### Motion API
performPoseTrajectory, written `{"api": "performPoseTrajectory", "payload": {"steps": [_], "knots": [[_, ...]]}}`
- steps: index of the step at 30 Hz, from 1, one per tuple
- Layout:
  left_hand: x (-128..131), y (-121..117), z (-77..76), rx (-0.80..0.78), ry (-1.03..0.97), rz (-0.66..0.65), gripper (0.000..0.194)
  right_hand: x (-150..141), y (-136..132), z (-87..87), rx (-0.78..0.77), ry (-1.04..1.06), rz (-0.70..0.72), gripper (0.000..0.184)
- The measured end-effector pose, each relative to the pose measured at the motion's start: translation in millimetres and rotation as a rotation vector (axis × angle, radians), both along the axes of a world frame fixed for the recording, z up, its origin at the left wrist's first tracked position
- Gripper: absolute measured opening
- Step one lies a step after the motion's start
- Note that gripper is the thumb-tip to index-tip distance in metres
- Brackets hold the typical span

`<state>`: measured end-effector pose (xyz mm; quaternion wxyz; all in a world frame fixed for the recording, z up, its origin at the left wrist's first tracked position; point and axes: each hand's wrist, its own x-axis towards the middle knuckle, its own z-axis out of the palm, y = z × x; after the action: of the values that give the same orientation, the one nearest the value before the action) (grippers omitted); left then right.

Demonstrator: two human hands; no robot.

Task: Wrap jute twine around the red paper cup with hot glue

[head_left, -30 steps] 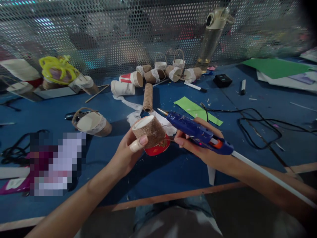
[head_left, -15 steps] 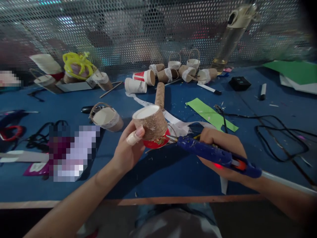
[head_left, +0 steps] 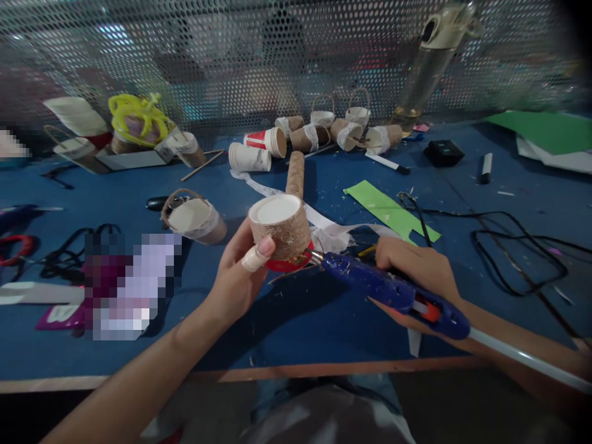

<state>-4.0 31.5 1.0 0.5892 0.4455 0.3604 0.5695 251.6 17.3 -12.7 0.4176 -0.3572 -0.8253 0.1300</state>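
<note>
My left hand (head_left: pixel 238 274) is closed around a paper cup (head_left: pixel 283 237) partly wrapped in brown twine, its white end facing up. Below the twine a band of its red printed side shows. A pale covering is on my left thumb. In my right hand (head_left: pixel 416 271) is a blue hot glue gun (head_left: pixel 388 283), with a long glue stick (head_left: pixel 527 357) coming out of its back. The metal nozzle sits at the lower right side of the cup, by the lower edge of the twine. Behind the cup stands a twine roll (head_left: pixel 295 172), with white lace ribbon (head_left: pixel 328 225) beside it.
A twine basket with lace (head_left: pixel 197 219) lies left of the cup. Several more small baskets (head_left: pixel 349 132) and stacked paper cups (head_left: pixel 250 157) are at the back, before a perforated metal screen (head_left: pixel 222 61). Green paper (head_left: pixel 393 209) and a black cable (head_left: pixel 504 216) lie to the right.
The glue gun has shifted slightly left, and its nozzle now meets the cup nearer the twine's lower edge. The cup is tilted a little, with less red showing.
</note>
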Motion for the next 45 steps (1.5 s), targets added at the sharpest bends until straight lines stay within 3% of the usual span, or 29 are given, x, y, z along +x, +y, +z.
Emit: {"api": "performPoseTrajectory", "payload": {"steps": [6, 11, 16, 27, 33, 40, 45], "knots": [[0.9, 1.3, -1.7, -0.024, -0.043, 0.003, 0.045, 3.3, -1.2, 9.8, -0.029, -0.064, 0.012, 0.031], [2.0, 0.3, -2.9, -0.051, -0.053, -0.021, 0.047, -1.0, -0.5, 4.9, 0.086, -0.074, 0.045, 0.028], [3.1, 0.2, -0.7, -0.068, -0.056, -0.017, 0.058, -1.8, -0.7, 3.0, 0.082, -0.072, 0.043, 0.028], [0.6, 2.2, -1.7, -0.078, -0.133, -0.003, 0.032, 2.0, -2.2, 9.1, -0.036, -0.06, 0.035, 0.031], [-0.4, 2.4, -5.3, -0.089, -0.144, -0.022, 0.03, -1.4, -3.7, 7.7, 0.043, -0.056, 0.056, 0.027], [4.0, 5.5, 3.2, -0.108, -0.196, 0.027, 0.022, 2.6, -2.2, 12.3, -0.056, -0.063, 0.01, 0.03], [0.8, 6.5, -5.6, -0.104, -0.173, 0.039, 0.024, 2.3, -2.7, 9.8, -0.047, -0.082, 0.031, 0.031]]}}
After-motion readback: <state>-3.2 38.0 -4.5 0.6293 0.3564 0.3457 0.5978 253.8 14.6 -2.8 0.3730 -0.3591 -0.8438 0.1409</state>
